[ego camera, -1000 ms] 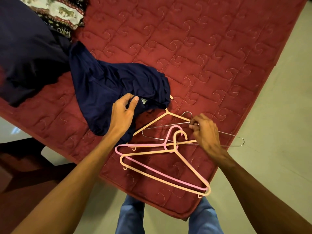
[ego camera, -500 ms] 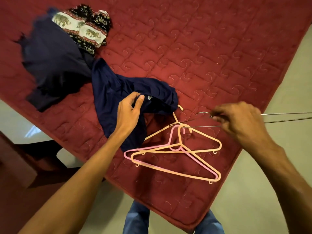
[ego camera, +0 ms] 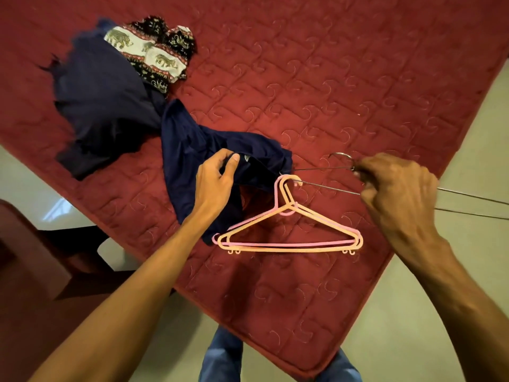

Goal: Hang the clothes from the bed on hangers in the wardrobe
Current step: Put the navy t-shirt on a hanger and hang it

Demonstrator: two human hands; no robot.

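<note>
A navy blue garment [ego camera: 192, 144] lies crumpled on the red quilted bed [ego camera: 330, 78]. My left hand [ego camera: 216, 179] pinches its collar near the label. My right hand [ego camera: 391, 186] grips a thin metal wire hanger [ego camera: 325, 169] just below its hook; one end of the wire reaches into the garment's neck opening. Two plastic hangers, one pink [ego camera: 248, 224] and one peach [ego camera: 289, 250], lie stacked on the bed below my hands. Further left lie a dark navy garment [ego camera: 102, 100] and an elephant-print cloth [ego camera: 154, 53].
The bed's corner points toward me, with pale floor [ego camera: 454, 271] on the right and left. A dark brown piece of furniture [ego camera: 33, 257] stands at the lower left. My legs in blue jeans [ego camera: 220, 357] show at the bottom edge.
My right hand lifted the wire hanger off the bed, swung it right, then brought its end toward the garment's collar. The plastic hangers shifted and lie aligned. My left hand keeps its hold on the collar.
</note>
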